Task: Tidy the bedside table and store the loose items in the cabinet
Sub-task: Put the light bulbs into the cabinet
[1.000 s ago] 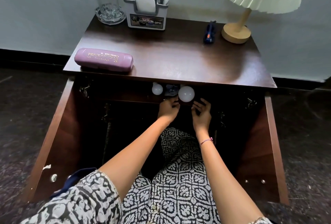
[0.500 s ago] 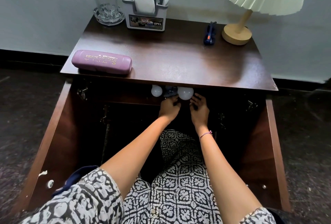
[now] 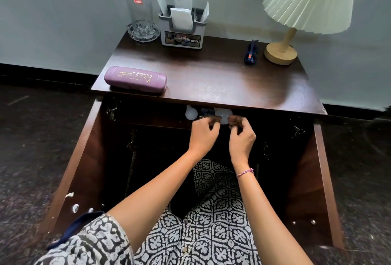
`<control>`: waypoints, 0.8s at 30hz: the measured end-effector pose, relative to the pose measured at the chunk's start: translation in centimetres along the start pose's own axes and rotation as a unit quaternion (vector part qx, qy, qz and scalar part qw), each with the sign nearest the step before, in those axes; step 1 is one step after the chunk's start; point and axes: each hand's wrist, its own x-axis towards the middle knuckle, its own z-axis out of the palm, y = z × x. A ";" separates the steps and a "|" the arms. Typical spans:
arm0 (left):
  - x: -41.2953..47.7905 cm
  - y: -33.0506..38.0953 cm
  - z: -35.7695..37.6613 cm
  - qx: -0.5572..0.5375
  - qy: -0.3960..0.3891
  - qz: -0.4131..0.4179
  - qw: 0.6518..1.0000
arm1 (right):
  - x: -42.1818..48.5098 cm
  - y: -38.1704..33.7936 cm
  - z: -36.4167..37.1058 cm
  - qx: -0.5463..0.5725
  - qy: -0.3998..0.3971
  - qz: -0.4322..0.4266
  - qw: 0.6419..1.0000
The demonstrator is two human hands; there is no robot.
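The dark wooden bedside table (image 3: 222, 78) has both cabinet doors swung open. On the shelf just under its top sit a small white bulb (image 3: 191, 113), a dark item (image 3: 205, 111) and a larger white bulb (image 3: 223, 114). My left hand (image 3: 202, 135) and my right hand (image 3: 241, 136) reach in side by side, with blurred, curled fingertips against the larger bulb's lower sides. A purple glasses case (image 3: 135, 78) lies at the top's front left. A small blue object (image 3: 250, 52) lies by the lamp.
At the back of the top stand a tall glass (image 3: 139, 10) on a glass dish, a grey tissue holder (image 3: 182, 32) and a lamp (image 3: 281, 53). The left door (image 3: 82, 159) and right door (image 3: 317, 180) flank my arms. The lower cabinet is dark.
The larger bulb has gone from in front of the shelf edge to further in under the tabletop. Both hands followed it and now sit slightly back.
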 end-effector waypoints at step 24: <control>8.0 5.7 -5.5 0.106 0.059 0.134 0.984 | 7.8 -9.1 4.4 -0.087 -0.080 -0.236 0.965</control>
